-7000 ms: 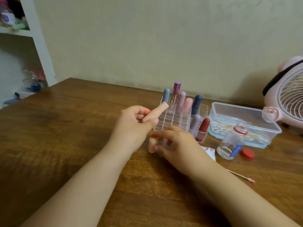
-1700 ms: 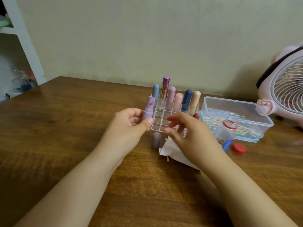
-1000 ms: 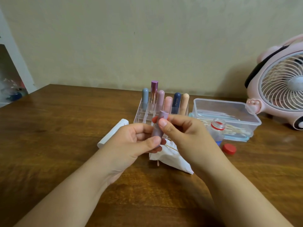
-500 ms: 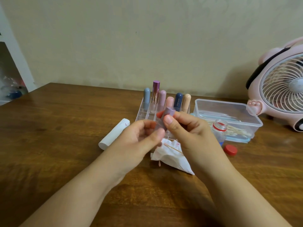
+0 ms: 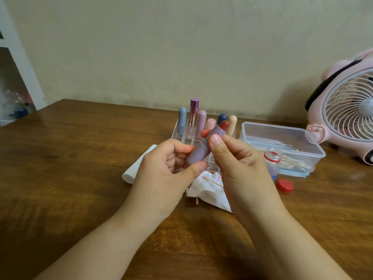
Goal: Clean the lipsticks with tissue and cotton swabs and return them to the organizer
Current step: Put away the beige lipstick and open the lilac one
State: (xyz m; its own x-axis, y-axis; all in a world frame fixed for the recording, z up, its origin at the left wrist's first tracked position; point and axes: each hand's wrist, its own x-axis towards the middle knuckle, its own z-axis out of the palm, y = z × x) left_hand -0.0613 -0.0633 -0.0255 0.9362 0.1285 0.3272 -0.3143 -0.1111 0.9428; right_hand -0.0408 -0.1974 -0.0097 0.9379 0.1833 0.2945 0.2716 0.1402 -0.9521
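Observation:
I hold a lilac lipstick [image 5: 198, 151] tilted in front of me, both hands on it. My left hand [image 5: 165, 170] grips its lower end between thumb and fingers. My right hand [image 5: 236, 158] pinches the upper part, thumb on top. Its far end shows red. Behind it stands the clear organizer [image 5: 179, 132] with several capped lipsticks in its back row. A crumpled white tissue [image 5: 207, 190] with a used cotton swab [image 5: 213, 181] on it lies under my hands.
A rolled white tissue [image 5: 135, 170] lies left of my hands. A clear box of cotton swabs [image 5: 282, 142], a small open bottle [image 5: 271, 158] and its red cap [image 5: 284, 185] sit to the right. A pink fan [image 5: 347, 110] stands at the far right.
Both hands have tilted the lilac lipstick further to the right, and its red far end now shows. The hands stay together over the tissue.

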